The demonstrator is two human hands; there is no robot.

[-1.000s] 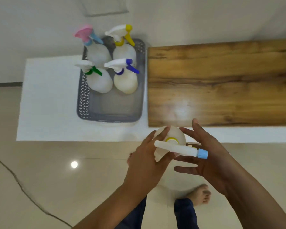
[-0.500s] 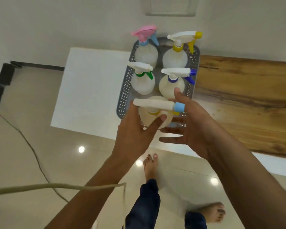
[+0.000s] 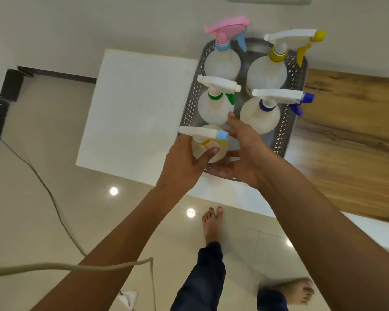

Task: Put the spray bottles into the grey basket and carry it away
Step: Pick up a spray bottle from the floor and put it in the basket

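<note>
Hand (image 3: 184, 162), white table (image 3: 135, 104), tiled floor (image 3: 43, 176)

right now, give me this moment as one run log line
phase: placing fifth bottle | left hand: holding light-blue-nozzle bottle over grey basket near-left corner | right hand: open beside bottle | already in basket: four bottles
</note>
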